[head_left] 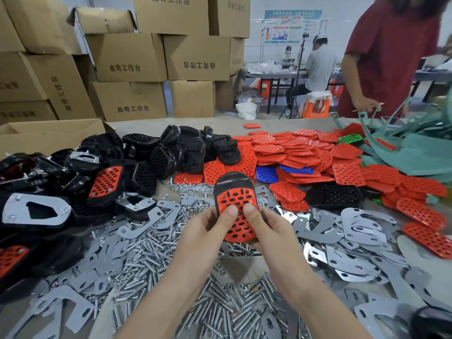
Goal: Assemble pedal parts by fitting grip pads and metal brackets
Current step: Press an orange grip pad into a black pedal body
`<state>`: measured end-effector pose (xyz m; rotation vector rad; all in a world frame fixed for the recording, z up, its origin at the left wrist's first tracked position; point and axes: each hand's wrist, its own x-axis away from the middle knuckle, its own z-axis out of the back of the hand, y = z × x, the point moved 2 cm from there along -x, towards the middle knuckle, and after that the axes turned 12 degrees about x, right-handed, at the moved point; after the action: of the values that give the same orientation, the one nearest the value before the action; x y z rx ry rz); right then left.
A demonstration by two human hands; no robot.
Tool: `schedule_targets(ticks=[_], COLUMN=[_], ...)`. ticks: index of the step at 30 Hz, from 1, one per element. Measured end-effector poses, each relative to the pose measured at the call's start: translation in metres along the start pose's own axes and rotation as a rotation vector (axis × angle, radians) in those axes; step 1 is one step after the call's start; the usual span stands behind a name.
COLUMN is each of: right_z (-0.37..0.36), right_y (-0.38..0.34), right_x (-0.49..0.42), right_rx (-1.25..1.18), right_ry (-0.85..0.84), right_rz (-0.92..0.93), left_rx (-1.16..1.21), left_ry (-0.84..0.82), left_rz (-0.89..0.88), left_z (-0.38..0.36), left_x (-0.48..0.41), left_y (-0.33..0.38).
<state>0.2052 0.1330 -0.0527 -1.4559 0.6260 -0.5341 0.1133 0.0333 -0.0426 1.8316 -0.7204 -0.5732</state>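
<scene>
I hold a black pedal body (232,181) upright over the table's middle, with a red perforated grip pad (236,199) lying on its face. My left hand (208,227) grips its left edge and my right hand (267,227) grips its right edge. Both thumbs press on the pad near its middle. Loose red grip pads (305,152) are heaped at the back right. Grey metal brackets (359,228) lie scattered to the right and left front. Black pedal bodies (171,152) are piled at the back left.
Silver bolts (146,255) and small nuts (193,188) cover the table in front of me. Cardboard boxes (129,57) are stacked behind the table. A person in a red shirt (389,57) stands at the far right, handling green plastic frames (415,148).
</scene>
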Motion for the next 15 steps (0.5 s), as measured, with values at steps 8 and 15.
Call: schedule_targets(ticks=[8,15], right_z=[0.0,-0.0009], right_y=[-0.0064,-0.009], right_x=[0.0037,0.0049], right_rx=[0.064,0.047], right_ry=[-0.02,-0.041], right_rz=[0.035,0.043], left_rx=[-0.134,-0.185], left_ry=[0.044,0.019], left_rz=[-0.022,-0.104], left_z=[0.0043,0.004], left_x=[0.001,0.0043], left_y=[0.0011,0.0069])
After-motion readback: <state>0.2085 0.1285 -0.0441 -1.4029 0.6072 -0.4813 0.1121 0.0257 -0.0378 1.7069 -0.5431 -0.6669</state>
